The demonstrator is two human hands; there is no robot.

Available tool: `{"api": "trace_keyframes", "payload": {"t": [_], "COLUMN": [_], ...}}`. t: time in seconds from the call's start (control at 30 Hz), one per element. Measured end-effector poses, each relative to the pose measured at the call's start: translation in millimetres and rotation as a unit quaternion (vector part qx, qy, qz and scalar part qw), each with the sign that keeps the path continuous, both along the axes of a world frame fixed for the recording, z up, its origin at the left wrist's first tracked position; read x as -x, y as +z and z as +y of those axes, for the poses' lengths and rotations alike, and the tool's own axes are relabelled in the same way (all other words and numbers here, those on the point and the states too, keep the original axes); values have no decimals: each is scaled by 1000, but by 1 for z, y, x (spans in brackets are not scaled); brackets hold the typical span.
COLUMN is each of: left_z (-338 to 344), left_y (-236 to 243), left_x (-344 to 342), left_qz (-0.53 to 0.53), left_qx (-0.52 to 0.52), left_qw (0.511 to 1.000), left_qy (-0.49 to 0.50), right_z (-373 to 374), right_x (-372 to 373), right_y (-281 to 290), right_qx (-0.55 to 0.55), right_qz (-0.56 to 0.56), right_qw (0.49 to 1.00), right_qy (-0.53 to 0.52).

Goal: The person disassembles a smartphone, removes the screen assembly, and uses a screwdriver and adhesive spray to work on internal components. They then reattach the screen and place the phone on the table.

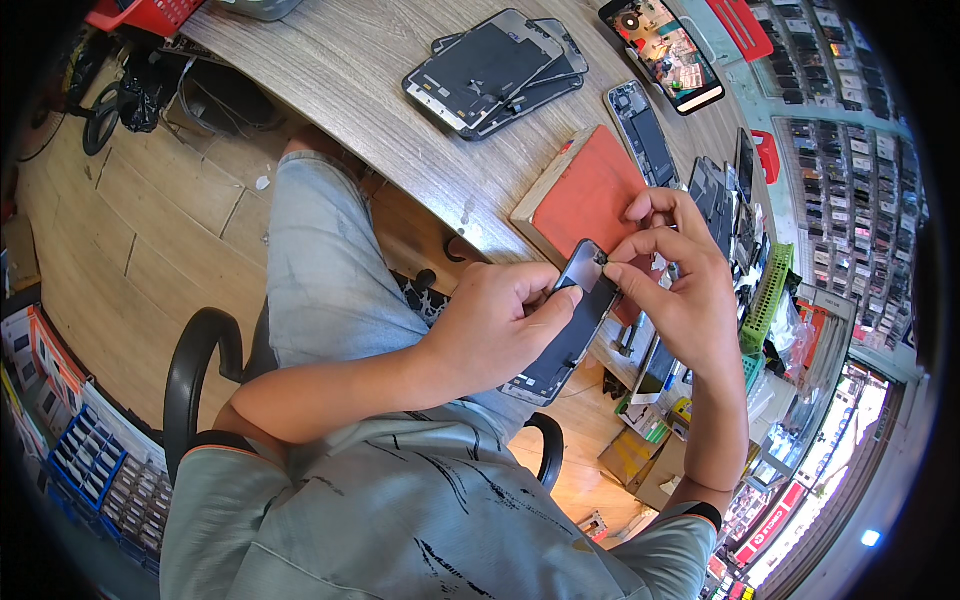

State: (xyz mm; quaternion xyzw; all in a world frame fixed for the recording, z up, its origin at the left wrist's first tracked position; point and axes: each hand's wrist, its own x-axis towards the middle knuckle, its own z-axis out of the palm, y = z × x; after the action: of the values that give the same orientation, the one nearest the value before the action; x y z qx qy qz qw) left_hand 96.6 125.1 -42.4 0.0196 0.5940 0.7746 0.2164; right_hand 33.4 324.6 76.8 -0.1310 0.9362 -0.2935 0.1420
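Note:
My left hand [500, 322] grips a phone screen panel [568, 350] along its edge, thumb on top, and keeps it tilted in front of my body. The panel's dark inner side faces up, with a paler grey patch near its far end. There, the thumb and forefinger of my right hand [682, 278] are pinched together at the panel's far right corner. Whatever is between those fingertips is too small to make out. A thick block with a red-orange top [590, 195] lies on the table just beyond both hands.
The wooden table [330, 60] carries stacked screen panels [490, 75], an opened phone [642, 130] and a lit phone [662, 55]. More phone parts and a green basket [768, 300] crowd the right side. Chair armrests [200, 350] flank me. Packed racks [850, 190] line the right wall.

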Motion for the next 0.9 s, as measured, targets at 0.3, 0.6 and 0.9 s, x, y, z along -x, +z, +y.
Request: {"api": "trace_keyframes", "payload": {"t": [0.3, 0.6, 0.9], "left_z": [0, -1, 0], "left_y": [4, 2, 1], "left_x": [1, 1, 1], "left_qz": [-7, 9, 8], "left_qx": [-5, 9, 6], "left_qw": [1000, 1000, 1000], "left_qy": [3, -3, 4], "right_z": [0, 0, 1], "right_x": [-1, 0, -1], "right_y": [0, 0, -1], "right_qx": [4, 1, 4], "right_qz": [1, 3, 5], "right_qw": [1000, 1000, 1000], "right_qy": [-5, 0, 3]}}
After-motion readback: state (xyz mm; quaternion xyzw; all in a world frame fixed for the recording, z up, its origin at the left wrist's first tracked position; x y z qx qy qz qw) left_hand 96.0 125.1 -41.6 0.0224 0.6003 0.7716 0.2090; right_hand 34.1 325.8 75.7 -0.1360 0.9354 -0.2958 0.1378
